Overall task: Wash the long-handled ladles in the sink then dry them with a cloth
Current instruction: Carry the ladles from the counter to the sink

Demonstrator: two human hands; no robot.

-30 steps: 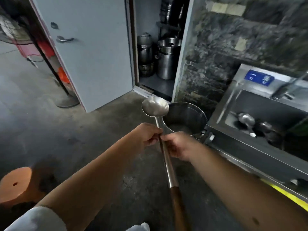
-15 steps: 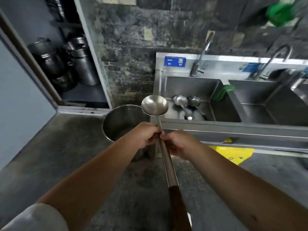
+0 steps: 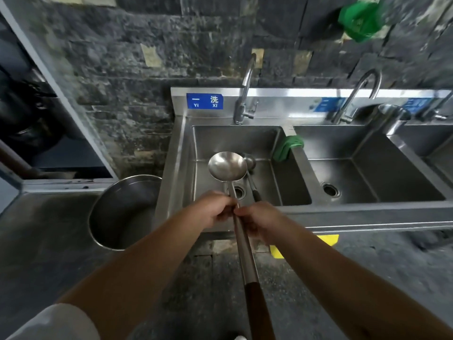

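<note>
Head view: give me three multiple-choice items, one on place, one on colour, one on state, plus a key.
1. The bowl of the held long steel ladle is over:
A. left sink basin
B. round steel pot
C. floor

2. The cloth draped on the basin divider is:
A. blue
B. green
C. white

3. The ladle's shaft is gripped by:
A. left hand only
B. right hand only
C. both

Key: A, bowl sits before the basin; B, plainly green; C, both hands wrap the shaft.

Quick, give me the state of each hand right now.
Left hand: closed, gripping the ladle by its metal shaft.
Right hand: closed, gripping the same shaft just beside the left.
</note>
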